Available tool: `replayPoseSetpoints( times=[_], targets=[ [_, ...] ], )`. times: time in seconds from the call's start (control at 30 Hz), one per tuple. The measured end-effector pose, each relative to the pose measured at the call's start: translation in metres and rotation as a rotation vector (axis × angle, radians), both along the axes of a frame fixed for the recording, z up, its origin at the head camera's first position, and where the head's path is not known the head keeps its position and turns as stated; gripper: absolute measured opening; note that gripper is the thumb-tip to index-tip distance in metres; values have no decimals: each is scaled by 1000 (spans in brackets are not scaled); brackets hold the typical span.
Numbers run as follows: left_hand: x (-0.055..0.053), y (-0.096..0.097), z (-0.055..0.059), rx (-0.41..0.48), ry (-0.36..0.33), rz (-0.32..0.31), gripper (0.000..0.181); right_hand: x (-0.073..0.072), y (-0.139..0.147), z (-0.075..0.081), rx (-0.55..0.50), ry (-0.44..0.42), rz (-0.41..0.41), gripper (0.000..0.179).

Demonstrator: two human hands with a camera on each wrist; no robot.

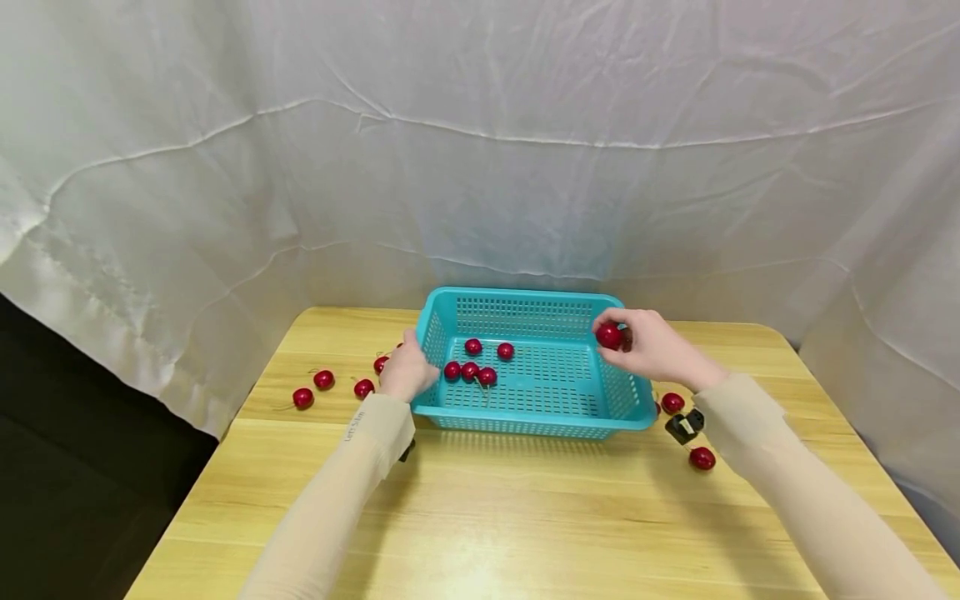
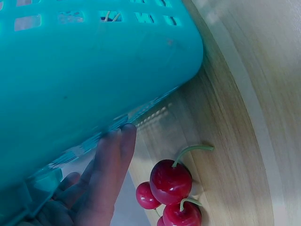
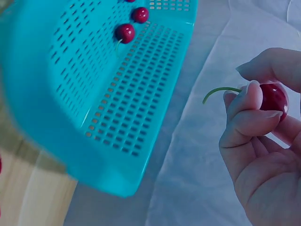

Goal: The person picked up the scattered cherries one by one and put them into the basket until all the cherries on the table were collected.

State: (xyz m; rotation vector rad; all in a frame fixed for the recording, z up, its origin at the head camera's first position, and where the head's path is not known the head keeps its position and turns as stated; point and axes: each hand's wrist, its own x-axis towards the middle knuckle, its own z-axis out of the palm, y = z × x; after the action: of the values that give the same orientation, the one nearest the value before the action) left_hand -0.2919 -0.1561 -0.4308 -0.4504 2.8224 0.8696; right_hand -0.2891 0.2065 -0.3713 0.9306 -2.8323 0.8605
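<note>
The left hand (image 1: pixel 407 372) is gripping the basket (image 1: pixel 525 417) left of centre, the right hand (image 1: pixel 656 343) is pinching a cherry (image 1: pixel 608 336), and partly legible lettering (image 1: pixel 354 427), "Left", is marking the sleeve (image 1: pixel 318 517).

The head view is bright, with soft shadows across the table (image 1: pixel 525 525). Both wrist views look bluer; at the right one's left edge, the basket (image 3: pixel 28 89) blurs.

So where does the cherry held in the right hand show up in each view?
Head: the held cherry is right of centre, at about the basket's right end.
Left wrist: not in it.
Right wrist: near the right edge, about mid-height.
Shared landmark: the basket.
</note>
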Motion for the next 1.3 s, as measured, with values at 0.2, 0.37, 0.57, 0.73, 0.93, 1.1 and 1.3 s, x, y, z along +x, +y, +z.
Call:
replayPoseSetpoints(
  times=[0.2,0.37,0.57,0.73,0.93,1.1,1.3],
  targets=[
    [-1,-1,-2,-6,8,-3,79,-7,-18,5,-12,17,30,24],
    [-1,0,-3,2,13,-3,79,-12,-31,7,-15,6,52,21],
    [-2,1,-4,-3,12,-8,78,-17,-46,7,-14,-23,79,19],
    [-1,1,-3,-6,10,0,80,-22,-59,5,14,-18,106,17],
    [0,0,-2,-6,3,1,82,-31,-75,1,39,-38,135,18],
    [0,0,-3,-2,4,2,84,-36,-87,-1,94,-27,149,21],
    [0,0,-2,-1,8,1,83,-41,-98,-3,197,-45,144,22]
  ],
)
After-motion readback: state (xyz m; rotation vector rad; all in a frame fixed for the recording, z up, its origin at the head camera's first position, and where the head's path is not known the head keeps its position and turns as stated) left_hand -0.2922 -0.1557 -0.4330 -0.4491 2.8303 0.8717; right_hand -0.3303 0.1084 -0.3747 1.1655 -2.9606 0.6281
